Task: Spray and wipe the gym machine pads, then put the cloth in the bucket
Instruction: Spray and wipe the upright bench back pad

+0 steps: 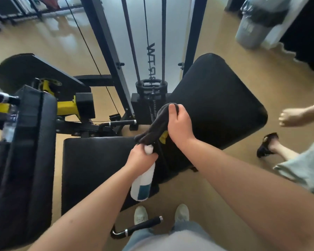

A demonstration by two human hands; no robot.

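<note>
My left hand (pixel 140 157) grips the neck of a white spray bottle (pixel 142 183) with a blue label, which hangs down over the black seat pad (pixel 94 165). My right hand (pixel 179 124) holds a dark grey cloth (pixel 155 126) bunched up, its end drooping onto my left hand. Both hands are above the joint between the seat pad and the tilted black back pad (pixel 219 102). No bucket shows in this view.
A long black pad (pixel 31 151) with yellow frame parts stands at the left. The weight stack and cables (pixel 150 84) rise behind. A black handle (pixel 138 227) lies by my feet. Another person's hand (pixel 290 117) and sandalled foot (pixel 267 144) are at the right. A lined grey bin (pixel 254 29) stands far right.
</note>
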